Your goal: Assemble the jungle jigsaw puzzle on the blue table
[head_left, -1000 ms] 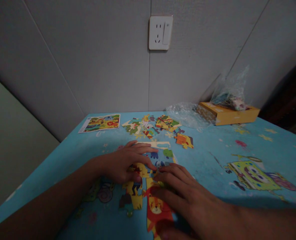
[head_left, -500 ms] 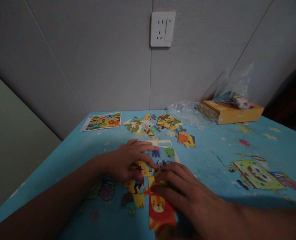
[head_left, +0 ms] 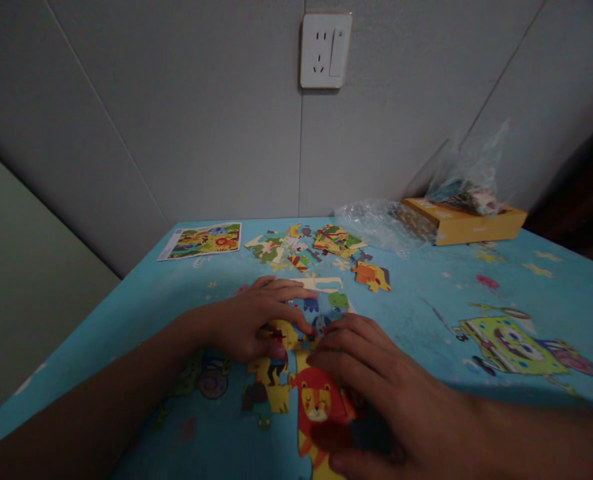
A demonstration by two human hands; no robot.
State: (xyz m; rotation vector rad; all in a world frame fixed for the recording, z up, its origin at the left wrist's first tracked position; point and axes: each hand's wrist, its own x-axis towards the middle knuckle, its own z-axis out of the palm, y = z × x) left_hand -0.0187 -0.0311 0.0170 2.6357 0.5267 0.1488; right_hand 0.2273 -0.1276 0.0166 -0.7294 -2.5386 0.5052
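Hands (head_left: 256,320) (head_left: 376,373) press flat on joined puzzle pieces (head_left: 296,360).

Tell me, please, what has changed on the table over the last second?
Little: the right hand slid slightly toward the person over the lion piece, baring more of it. The left hand stayed flat on the joined pieces; the loose pieces, card and box kept their places.

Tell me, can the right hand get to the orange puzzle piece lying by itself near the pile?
Probably yes. The right hand rests flat on the joined puzzle, and the orange piece lies just beyond it on the bare table, with nothing between them.
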